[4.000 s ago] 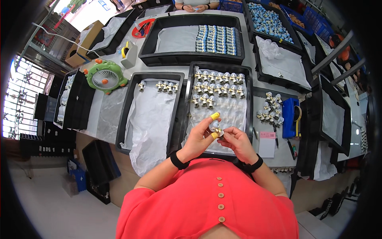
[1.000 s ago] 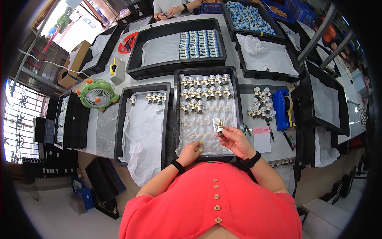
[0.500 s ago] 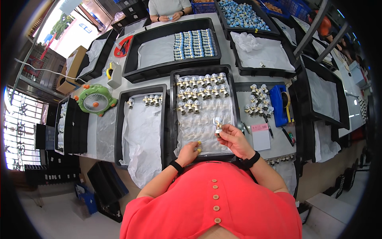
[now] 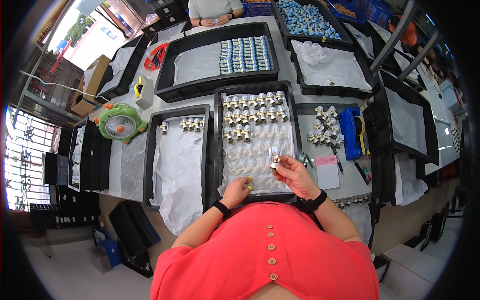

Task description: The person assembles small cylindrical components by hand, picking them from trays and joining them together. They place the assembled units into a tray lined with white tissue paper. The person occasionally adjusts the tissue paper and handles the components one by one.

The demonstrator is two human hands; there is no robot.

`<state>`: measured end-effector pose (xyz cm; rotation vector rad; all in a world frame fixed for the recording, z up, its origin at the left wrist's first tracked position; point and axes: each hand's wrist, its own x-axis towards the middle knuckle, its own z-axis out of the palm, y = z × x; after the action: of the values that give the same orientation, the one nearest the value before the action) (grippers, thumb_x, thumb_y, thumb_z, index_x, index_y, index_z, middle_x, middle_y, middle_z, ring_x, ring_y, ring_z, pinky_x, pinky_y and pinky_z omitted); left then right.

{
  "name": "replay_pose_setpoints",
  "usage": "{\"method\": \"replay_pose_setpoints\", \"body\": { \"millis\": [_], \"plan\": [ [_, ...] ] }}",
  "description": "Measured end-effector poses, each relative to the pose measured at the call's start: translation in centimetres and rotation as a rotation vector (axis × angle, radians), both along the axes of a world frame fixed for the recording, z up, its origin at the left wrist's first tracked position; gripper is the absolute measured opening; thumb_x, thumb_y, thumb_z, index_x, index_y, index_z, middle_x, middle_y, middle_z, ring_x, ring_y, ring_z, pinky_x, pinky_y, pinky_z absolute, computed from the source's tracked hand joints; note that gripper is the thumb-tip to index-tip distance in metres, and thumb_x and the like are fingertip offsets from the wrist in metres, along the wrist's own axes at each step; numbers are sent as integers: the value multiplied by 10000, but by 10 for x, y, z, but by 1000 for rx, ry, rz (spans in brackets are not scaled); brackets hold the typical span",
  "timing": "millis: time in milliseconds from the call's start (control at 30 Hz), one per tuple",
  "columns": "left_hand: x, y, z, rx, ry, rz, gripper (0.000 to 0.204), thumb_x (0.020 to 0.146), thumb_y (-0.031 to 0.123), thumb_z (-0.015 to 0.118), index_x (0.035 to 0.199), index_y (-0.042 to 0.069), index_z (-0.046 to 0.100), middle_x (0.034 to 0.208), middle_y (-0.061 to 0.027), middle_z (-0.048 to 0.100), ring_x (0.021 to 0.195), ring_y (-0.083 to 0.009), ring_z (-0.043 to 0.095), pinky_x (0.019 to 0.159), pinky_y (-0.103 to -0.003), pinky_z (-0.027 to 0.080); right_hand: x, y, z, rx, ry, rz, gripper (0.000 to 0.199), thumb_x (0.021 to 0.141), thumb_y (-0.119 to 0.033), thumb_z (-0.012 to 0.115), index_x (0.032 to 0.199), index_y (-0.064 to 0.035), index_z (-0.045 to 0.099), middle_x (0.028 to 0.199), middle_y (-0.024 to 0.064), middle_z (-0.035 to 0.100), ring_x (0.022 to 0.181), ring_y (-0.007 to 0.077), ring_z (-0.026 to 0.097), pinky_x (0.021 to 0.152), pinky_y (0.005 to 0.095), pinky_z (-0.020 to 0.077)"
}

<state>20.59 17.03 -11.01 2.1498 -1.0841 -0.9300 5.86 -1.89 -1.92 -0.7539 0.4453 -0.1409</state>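
My right hand [image 4: 291, 173] holds a small white figurine [image 4: 274, 159] upright over the near end of the middle black tray [image 4: 217, 150]. My left hand [image 4: 238, 189], with yellow finger covers on two fingertips, rests on the white paper at the tray's near edge and holds nothing I can see. Rows of similar small white figurines [image 4: 252, 114] stand at the far end of this tray.
A second black tray [image 4: 149, 165] on the left holds a few figurines [image 4: 186, 124]. A loose cluster of figurines [image 4: 324, 132], a blue tape dispenser [image 4: 351, 131] and a pink notepad [image 4: 327, 170] lie right. A green fan [image 4: 120, 123] stands left. Another person [image 4: 215, 11] sits opposite.
Four seconds ago both hands worked one figurine together. Since then the left hand dropped to the tray's near edge, while the right hand keeps the figurine raised.
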Motion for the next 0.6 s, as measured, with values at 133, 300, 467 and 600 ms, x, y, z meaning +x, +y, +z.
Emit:
{"method": "replay_pose_setpoints", "body": {
  "millis": [133,300,467,600],
  "plan": [
    [0,1,-3,-11,-14,-6,321,785,144,607,1078,15,582,971,-146,613,781,-292,606,712,-368,481,0,-1,0,-1,4,-2,191,902,-92,564,1087,-73,522,1032,19,607,907,87,588,795,223,476],
    [1,1,-5,-5,-14,-15,335,796,123,611,1106,2,577,988,-134,607,712,-232,607,668,-331,484,1,-1,-1,9,5,-2,187,903,-97,565,1084,-72,524,1019,16,605,903,87,587,797,225,476],
    [2,4,-4,-5,1,-13,338,798,125,613,1109,-2,574,978,-130,606,699,-226,600,666,-327,484,3,0,-4,17,12,-2,190,902,-106,568,1084,-74,525,1000,11,601,899,89,586,799,227,477],
    [4,2,-6,-18,1,-22,332,796,125,617,1102,3,578,974,-131,606,693,-228,597,662,-325,484,2,0,-6,17,23,-12,200,901,-113,573,1091,-75,523,998,12,597,899,97,587,800,233,476]
  ]
}}
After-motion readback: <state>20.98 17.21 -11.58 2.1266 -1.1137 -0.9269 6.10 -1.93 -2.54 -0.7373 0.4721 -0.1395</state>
